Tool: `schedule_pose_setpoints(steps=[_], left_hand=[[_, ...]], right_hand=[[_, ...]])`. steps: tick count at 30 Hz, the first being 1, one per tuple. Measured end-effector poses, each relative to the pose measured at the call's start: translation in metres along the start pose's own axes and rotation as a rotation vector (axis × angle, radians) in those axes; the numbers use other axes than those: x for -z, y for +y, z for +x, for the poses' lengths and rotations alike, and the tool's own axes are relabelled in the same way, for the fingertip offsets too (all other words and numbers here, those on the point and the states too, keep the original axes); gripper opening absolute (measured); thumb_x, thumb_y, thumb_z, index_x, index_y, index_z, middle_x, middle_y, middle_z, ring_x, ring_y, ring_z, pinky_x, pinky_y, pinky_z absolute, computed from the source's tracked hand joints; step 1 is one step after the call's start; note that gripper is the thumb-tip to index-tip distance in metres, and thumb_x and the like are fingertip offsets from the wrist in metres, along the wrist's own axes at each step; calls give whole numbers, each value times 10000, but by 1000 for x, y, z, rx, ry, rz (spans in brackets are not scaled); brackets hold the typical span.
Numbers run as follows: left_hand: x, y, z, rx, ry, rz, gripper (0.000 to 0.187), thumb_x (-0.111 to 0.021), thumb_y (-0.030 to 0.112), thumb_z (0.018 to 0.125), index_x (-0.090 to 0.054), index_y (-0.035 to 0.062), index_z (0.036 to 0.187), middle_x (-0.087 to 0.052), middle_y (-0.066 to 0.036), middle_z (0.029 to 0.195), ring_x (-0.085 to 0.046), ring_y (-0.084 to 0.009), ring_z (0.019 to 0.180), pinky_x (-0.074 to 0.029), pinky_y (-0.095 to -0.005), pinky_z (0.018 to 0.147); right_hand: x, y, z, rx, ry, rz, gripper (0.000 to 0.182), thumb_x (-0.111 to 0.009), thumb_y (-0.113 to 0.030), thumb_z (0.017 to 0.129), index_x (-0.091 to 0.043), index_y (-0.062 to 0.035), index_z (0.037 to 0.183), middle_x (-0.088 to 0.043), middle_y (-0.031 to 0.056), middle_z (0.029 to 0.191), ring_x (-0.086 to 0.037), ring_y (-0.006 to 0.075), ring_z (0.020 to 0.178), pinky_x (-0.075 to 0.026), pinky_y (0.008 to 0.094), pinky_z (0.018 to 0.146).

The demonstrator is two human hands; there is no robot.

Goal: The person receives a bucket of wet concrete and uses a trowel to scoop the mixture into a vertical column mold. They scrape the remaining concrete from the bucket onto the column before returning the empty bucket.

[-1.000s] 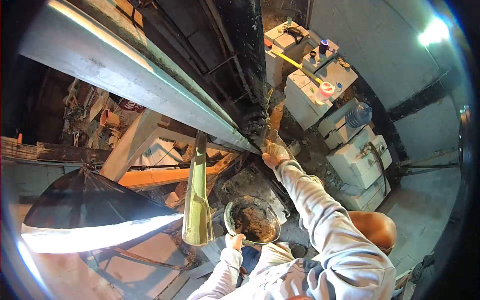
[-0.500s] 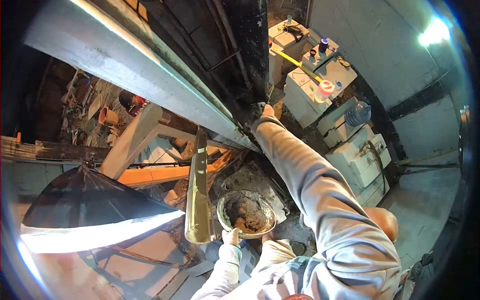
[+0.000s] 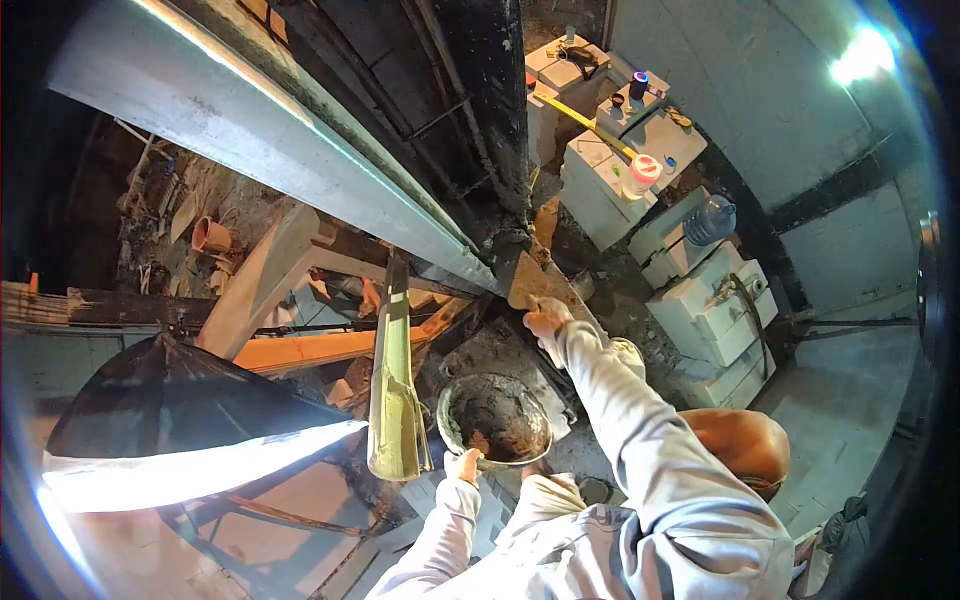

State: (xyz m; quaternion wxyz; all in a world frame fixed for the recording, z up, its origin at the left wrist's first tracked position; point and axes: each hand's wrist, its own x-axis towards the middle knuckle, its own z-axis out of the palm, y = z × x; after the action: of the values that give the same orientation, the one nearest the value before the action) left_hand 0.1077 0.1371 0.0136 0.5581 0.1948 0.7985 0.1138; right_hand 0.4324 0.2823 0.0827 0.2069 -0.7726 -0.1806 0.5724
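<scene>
My left hand [image 3: 463,466] grips the near rim of a round bowl [image 3: 446,412], with dark, wet-looking material on its inner walls and a small lump of it low inside. My right hand [image 3: 547,320] is closed round the handle of a trowel [image 3: 526,280]. The trowel's flat blade lies against or just in front of the dark upright column [image 3: 490,120], near the lower end of the long pale beam [image 3: 290,130]. Whether the blade touches the column I cannot tell.
White blocks [image 3: 600,190] stand at right, bearing a yellow level [image 3: 585,117], a pink-lidded jar [image 3: 641,176] and a clear bottle [image 3: 711,221]. A split bamboo-like pole [image 3: 395,400] stands left of the bowl. A bright lamp with a black cover [image 3: 190,410] is at left.
My right hand has come down and nearer from the column, and the trowel blade now shows. The bowl looks emptier, with less of the lump inside. My left hand keeps its hold.
</scene>
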Motion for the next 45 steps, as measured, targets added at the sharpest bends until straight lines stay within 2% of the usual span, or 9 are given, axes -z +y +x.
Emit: schedule_pose_setpoints(steps=[4,8,9,16,26,30,33,42,45], left_hand=[[8,-19,5,-15,48,61,446,-685,87,566,-417,48,920,-521,-64,732,-496,-174,552,-417,-303,441],[4,-19,6,-1,36,130,378,-647,74,620,-417,95,919,-524,-73,735,-515,-215,581,-428,-378,518],[4,-20,5,13,44,134,372,-645,70,619,-415,93,911,-524,-77,736,-514,-215,581,-423,-376,503],[11,-27,3,-50,40,61,415,-703,135,585,-391,67,850,-493,-73,646,-456,-156,459,-376,-302,372],[1,-10,8,-33,52,114,417,-668,99,603,-418,43,932,-514,-99,800,-509,-204,621,-439,-343,498],[2,-19,23,-64,61,170,391,-651,102,638,-436,50,960,-542,-97,810,-549,-222,643,-460,-365,531],[-12,6,6,-34,18,112,376,-646,90,635,-431,60,943,-530,-103,855,-551,-226,716,-458,-377,556],[-14,13,-2,19,32,138,379,-626,52,641,-420,77,959,-534,-102,884,-549,-246,755,-458,-399,628],[-12,6,1,-41,-8,119,402,-668,95,583,-394,68,875,-521,-85,741,-522,-195,616,-441,-347,492]], right_hand=[[1,-4,13,-71,-34,287,82,-548,-81,749,-480,-111,782,-414,13,539,-398,131,419,-291,291,355],[8,-17,-6,-7,28,294,83,-550,-127,751,-488,-118,806,-426,20,551,-397,151,420,-300,308,365],[0,20,70,-127,-191,328,259,-453,-368,869,-500,-114,876,-494,33,681,-476,193,596,-380,388,530],[19,-24,31,86,-177,170,243,-485,-317,814,-534,-84,864,-539,69,719,-521,213,639,-410,376,565],[38,-62,68,502,27,-604,238,-538,-232,723,-592,-34,845,-615,129,782,-596,248,710,-461,355,624],[53,-88,5,307,-109,-260,249,-545,-219,700,-611,-10,817,-635,162,820,-619,278,778,-477,357,676],[54,-55,64,505,143,-654,336,-599,-308,709,-581,-46,917,-628,174,835,-611,325,841,-482,389,709],[30,13,13,516,686,-698,334,-597,-149,717,-451,-46,999,-461,172,929,-512,380,892,-468,440,743],[16,13,45,340,544,-594,271,-547,-120,765,-448,-55,1008,-514,168,941,-550,345,856,-475,416,743]])
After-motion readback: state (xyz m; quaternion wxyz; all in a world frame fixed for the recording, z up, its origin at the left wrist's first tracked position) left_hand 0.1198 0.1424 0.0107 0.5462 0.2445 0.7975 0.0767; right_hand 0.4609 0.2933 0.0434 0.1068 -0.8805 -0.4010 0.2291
